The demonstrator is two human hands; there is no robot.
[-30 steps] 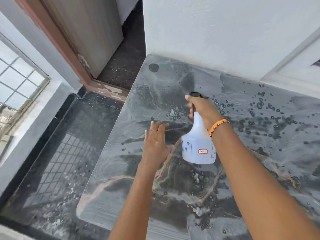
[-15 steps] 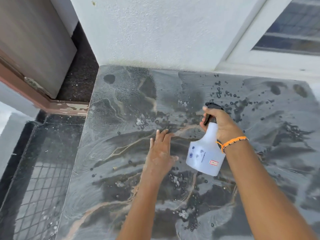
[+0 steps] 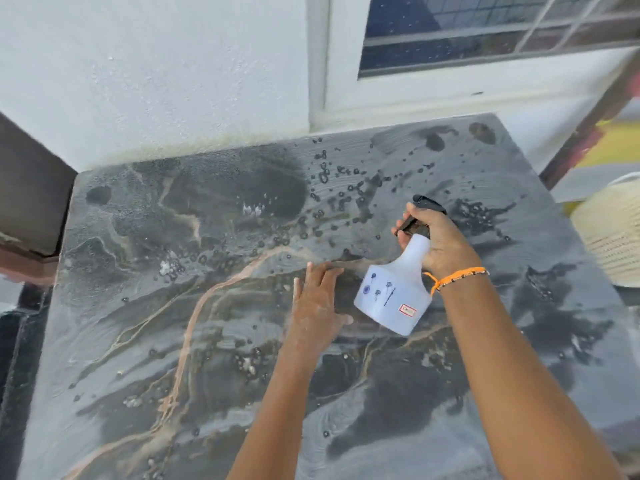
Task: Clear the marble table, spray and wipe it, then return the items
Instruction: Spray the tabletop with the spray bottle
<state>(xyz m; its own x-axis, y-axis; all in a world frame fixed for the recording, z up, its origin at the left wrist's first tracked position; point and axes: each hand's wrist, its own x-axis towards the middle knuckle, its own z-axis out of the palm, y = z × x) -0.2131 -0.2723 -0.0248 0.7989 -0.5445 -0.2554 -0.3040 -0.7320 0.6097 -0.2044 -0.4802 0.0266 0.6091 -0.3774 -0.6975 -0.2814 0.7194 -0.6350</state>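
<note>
Over the middle of the marble counter (image 3: 145, 341), slightly right of centre, my right hand (image 3: 440, 244) is clenched around the neck of the white spray bottle (image 3: 394, 296), fingers (image 3: 403, 233) curled by the black trigger head (image 3: 427, 202); the bottle hangs tilted above the stone, nozzle aimed toward the far side. My left hand (image 3: 317, 303) holds nothing: palm down, fingers spread flat, resting on or just over the wet surface beside the bottle; contact I cannot confirm. Counter is bare of items; droplets and dark wet patches cluster across the far centre and right, while the near left reads as dull and streaky, probably less wetted. Judged step: spraying, with hand spreading. To do it well: keep the nozzle angled down at the stone, not at the white wall (image 3: 156, 81) or window (image 3: 485, 36) behind; work the drier near-left next so coverage is even. No cloth is in view, so one is needed before the pooled drops run off the edges. A cream woven object (image 3: 609, 233) sits beyond the right edge; avoid overspray onto it.
</note>
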